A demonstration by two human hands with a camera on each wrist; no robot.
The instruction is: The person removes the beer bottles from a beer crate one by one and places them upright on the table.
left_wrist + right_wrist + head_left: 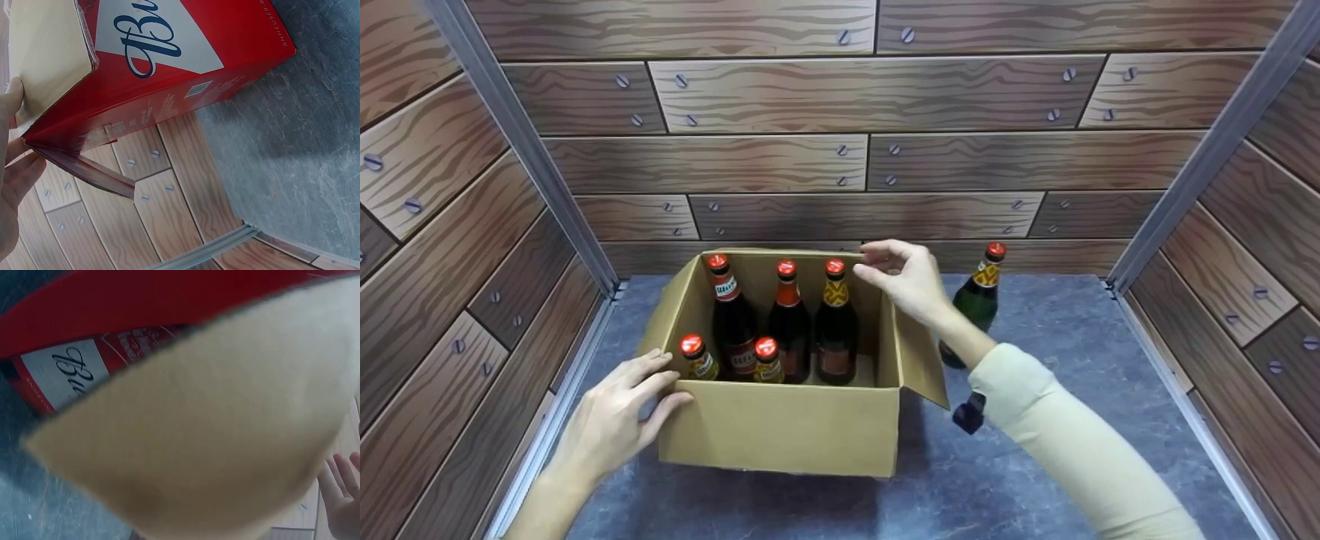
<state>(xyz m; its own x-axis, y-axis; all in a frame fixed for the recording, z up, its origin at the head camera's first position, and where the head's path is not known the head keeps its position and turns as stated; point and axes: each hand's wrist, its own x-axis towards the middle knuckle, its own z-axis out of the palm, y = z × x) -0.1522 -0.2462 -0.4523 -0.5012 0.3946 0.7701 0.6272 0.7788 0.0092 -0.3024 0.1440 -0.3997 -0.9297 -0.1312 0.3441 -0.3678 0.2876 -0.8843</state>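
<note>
An open cardboard box (780, 427) stands on the grey floor and holds several dark bottles with red caps (789, 322). Its outside is red with script lettering (169, 67). My left hand (619, 409) rests flat on the box's near left corner, fingers straight; the left wrist view shows this left hand (14, 180) against the corner edge. My right hand (904, 277) hovers at the far right rim beside the rightmost bottle (835, 322), fingers loosely curved and holding nothing I can see. In the right wrist view a beige flap (214, 433) fills the frame, and bare fingertips (340, 500) show.
One green bottle (976, 304) with a red cap stands upright on the floor just right of the box, behind my right forearm. Wood-patterned wall panels (840, 150) close in the back and both sides. Grey floor (1057, 450) stretches right of the box.
</note>
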